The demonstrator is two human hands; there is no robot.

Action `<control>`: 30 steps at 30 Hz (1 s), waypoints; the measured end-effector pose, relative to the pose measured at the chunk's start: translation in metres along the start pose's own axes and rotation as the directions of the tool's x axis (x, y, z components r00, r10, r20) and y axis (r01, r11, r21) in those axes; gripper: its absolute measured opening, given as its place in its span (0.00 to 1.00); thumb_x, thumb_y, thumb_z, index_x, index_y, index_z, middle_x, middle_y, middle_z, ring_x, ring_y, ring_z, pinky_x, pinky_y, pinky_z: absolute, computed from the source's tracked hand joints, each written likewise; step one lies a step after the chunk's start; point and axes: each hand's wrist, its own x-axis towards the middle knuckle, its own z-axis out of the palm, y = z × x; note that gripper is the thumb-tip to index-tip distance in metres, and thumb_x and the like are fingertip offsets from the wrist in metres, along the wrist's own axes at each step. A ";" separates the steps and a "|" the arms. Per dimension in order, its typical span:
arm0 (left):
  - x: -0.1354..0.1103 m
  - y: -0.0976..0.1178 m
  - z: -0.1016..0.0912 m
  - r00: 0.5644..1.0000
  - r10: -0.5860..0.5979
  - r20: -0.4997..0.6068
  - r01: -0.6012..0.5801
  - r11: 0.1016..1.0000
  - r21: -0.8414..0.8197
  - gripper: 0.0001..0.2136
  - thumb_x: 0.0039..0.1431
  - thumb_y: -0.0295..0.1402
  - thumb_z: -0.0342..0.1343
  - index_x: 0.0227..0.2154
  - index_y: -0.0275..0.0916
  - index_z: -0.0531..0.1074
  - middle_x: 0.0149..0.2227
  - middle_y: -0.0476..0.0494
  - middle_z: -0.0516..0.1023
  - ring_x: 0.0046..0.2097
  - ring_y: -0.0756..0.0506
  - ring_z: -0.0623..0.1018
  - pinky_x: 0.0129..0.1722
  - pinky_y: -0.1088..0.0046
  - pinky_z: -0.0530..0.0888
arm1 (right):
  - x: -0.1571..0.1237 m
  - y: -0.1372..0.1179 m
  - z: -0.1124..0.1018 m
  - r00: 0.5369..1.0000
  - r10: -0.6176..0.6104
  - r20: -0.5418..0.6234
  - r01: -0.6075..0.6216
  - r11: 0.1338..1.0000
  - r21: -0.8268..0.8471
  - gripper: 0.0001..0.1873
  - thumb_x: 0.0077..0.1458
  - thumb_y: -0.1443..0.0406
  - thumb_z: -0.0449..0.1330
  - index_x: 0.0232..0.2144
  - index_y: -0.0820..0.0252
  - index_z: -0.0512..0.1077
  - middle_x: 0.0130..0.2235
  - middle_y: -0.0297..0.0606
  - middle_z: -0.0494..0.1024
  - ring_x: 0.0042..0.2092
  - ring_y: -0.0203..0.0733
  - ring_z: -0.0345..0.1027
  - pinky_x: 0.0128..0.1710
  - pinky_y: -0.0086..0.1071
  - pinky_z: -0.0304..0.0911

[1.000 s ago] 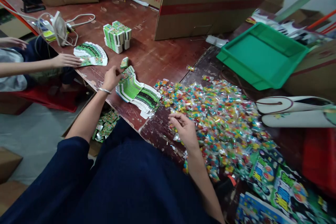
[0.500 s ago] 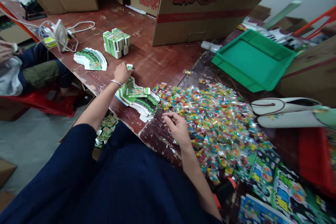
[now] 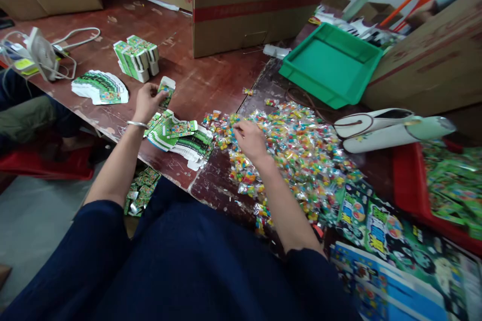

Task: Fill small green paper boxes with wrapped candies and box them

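Observation:
My left hand (image 3: 146, 101), with a bangle on the wrist, grips a small green and white carton (image 3: 165, 90) just above a fanned stack of flat cartons (image 3: 178, 138) on the red-brown table (image 3: 211, 80). My right hand (image 3: 249, 138) reaches into a wide pile of clear packets of coloured sweets (image 3: 301, 145), fingers curled down onto the packets at the pile's left edge. Whether those fingers hold a packet is hidden.
Folded cartons (image 3: 136, 56) stand in a group farther back, with a second flat stack (image 3: 100, 88) to their left near a small white fan (image 3: 39, 52). A green tray (image 3: 331, 62), large cardboard boxes (image 3: 244, 0), white rolled tubes (image 3: 384, 128), a red crate (image 3: 425, 185) and printed sheets (image 3: 391, 256) surround the pile. Another person's legs (image 3: 26, 110) are at the left.
My left hand has lifted a small carton off the table by the flat stack. My right hand moved forward into the sweets. The other person's arm has left the second stack.

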 end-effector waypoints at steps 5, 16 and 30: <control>-0.082 0.021 -0.001 0.949 0.071 0.306 0.081 0.886 -0.457 0.23 0.50 0.44 0.71 0.43 0.36 0.73 0.37 0.42 0.83 0.35 0.45 0.81 0.35 0.70 0.78 | 0.057 0.000 0.034 0.984 -0.033 0.174 0.073 0.972 -0.224 0.07 0.58 0.69 0.66 0.39 0.59 0.82 0.54 0.52 0.80 0.58 0.60 0.64 0.56 0.52 0.66; -0.189 0.022 0.040 0.887 0.153 0.436 0.088 0.870 -0.485 0.15 0.59 0.42 0.67 0.41 0.39 0.72 0.36 0.45 0.80 0.39 0.45 0.83 0.38 0.70 0.77 | 0.009 -0.040 -0.035 0.985 0.103 -0.138 -0.023 0.873 0.487 0.10 0.62 0.56 0.65 0.34 0.54 0.75 0.31 0.33 0.79 0.31 0.39 0.71 0.34 0.37 0.69; -0.214 0.046 0.057 0.893 0.222 0.391 0.037 0.831 -0.555 0.13 0.62 0.39 0.65 0.45 0.41 0.71 0.44 0.41 0.81 0.46 0.43 0.83 0.44 0.65 0.81 | -0.031 -0.070 -0.044 0.955 -0.240 -0.173 0.264 0.955 0.134 0.10 0.69 0.64 0.59 0.33 0.52 0.76 0.41 0.39 0.82 0.49 0.49 0.76 0.54 0.47 0.69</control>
